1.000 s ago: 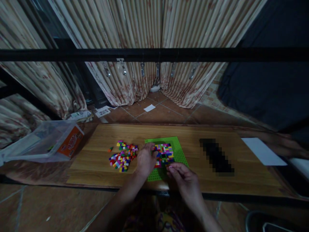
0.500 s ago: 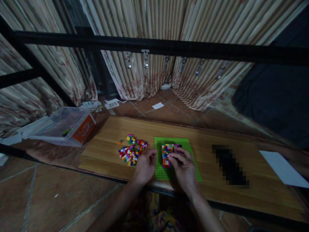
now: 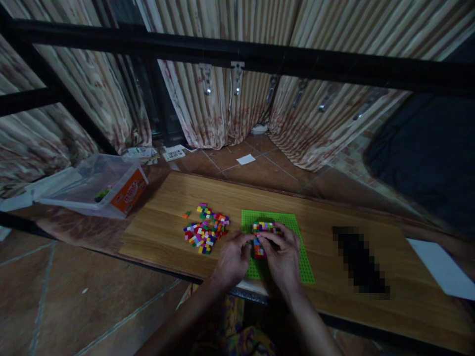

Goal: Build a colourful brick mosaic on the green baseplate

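Observation:
A green studded baseplate (image 3: 300, 262) lies on the wooden board, and a block of many-coloured toy bricks (image 3: 259, 250) stands on it. My left hand (image 3: 233, 257) is at the block's left side, thumb and forefinger closed together; whatever sits between them is too small to make out. Over the right part of the block curls my right hand (image 3: 284, 254), its thumb and forefinger pinched close to the left fingertips. What that pinch holds is hidden. Left of the baseplate lies a loose pile of small coloured bricks (image 3: 202, 235).
A clear plastic box (image 3: 92, 180) with an orange label stands at the left end of the wooden board (image 3: 159, 222). To the right are a pixelated dark object (image 3: 359, 262) and a white sheet (image 3: 438, 267). A black metal bar (image 3: 222, 47) crosses in front of the curtains.
My left hand has moved right, from the gap beside the pile to the brick block, and its fingertips now meet the right hand's. The view has shifted slightly.

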The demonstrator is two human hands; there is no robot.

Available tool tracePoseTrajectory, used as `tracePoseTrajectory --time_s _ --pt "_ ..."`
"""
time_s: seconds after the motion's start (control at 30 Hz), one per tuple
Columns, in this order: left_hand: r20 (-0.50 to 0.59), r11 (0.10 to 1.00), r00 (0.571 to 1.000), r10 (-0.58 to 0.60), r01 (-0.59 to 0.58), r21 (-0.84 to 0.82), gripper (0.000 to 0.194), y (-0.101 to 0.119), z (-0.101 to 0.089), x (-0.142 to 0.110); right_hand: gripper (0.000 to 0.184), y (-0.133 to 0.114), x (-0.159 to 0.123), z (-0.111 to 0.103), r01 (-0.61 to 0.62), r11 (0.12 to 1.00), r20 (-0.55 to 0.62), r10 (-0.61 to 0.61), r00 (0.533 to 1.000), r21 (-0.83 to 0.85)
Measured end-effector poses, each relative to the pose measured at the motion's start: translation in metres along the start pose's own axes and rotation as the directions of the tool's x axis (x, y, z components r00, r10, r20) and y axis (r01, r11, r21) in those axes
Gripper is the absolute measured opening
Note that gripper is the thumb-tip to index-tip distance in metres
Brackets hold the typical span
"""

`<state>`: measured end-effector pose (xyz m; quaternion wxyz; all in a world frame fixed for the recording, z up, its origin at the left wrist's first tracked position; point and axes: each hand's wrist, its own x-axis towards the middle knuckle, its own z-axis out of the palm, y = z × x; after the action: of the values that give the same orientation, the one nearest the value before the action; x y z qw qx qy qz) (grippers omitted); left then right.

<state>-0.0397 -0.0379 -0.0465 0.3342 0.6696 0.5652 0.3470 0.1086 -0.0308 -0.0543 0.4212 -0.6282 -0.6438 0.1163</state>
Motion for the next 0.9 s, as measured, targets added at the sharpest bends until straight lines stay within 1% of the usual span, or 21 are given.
tracePoseTrajectory --time_s 0.1,0.2,0.37,0.47,0.6,0.73,0.9 --pt "0.020 0.999 1.000 -0.022 0.023 -0.035 0.034 0.000 0.001 0.000 0.021 -0.001 0.000 0.000 0.014 1.000 -0.004 -0.014 1.000 -0.004" --pt "0.034 0.993 0.999 -0.030 0.034 -0.111 0.033 0.000 0.003 -0.001 0.021 -0.002 0.000 -0.001 0.024 1.000 -0.010 -0.024 1.000 -0.008" --pt "0.010 0.959 0.999 -0.039 0.040 -0.280 0.033 -0.006 0.010 -0.002 0.018 -0.003 0.000 -0.001 0.031 1.000 -0.007 -0.031 0.999 -0.005" --pt "0.011 0.939 0.999 -0.043 0.044 -0.340 0.033 -0.010 0.012 -0.001 0.018 -0.005 0.001 0.000 0.035 0.999 -0.011 -0.036 0.999 -0.024" --pt "0.012 0.943 0.998 -0.059 0.060 -0.326 0.033 -0.007 0.010 0.000 0.019 -0.007 0.001 0.000 0.055 0.997 -0.012 -0.055 0.998 -0.056" --pt "0.008 0.958 0.999 -0.037 0.037 -0.284 0.034 -0.002 0.008 -0.001 0.020 -0.007 0.001 -0.001 0.075 0.995 -0.007 -0.076 0.997 -0.072" --pt "0.006 0.966 1.000 0.009 -0.008 -0.257 0.035 -0.002 0.008 -0.004 0.020 -0.005 0.001 -0.002 0.077 0.997 -0.005 -0.077 0.997 -0.017"
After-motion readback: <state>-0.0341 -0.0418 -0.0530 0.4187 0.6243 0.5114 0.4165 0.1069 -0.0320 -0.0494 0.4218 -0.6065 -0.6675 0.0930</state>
